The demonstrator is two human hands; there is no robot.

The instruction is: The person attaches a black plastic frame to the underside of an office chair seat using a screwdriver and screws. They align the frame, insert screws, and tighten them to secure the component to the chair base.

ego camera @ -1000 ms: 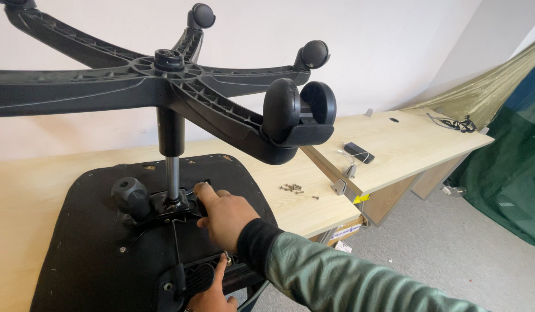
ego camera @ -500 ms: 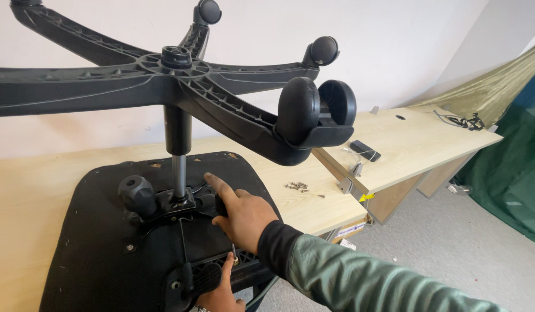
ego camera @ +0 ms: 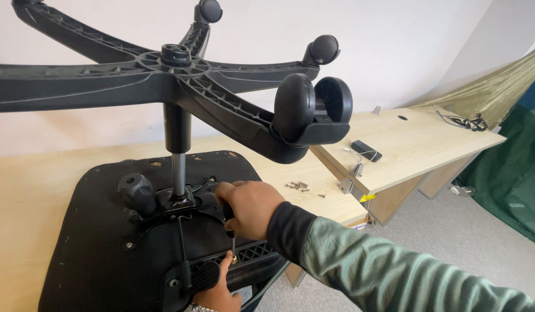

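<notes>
Tabletop chair seat (ego camera: 100, 254): right hand (ego camera: 250, 208) now grips screwdriver (ego camera: 230, 234)

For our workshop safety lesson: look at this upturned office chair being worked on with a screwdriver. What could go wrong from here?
1. The left hand steadies the screw right at the screwdriver tip; a slip could jab a finger.
2. The chair base stands high above the seat on a thin column; a push might tip it.
3. Loose screws lie near the table edge and could roll off.
</notes>
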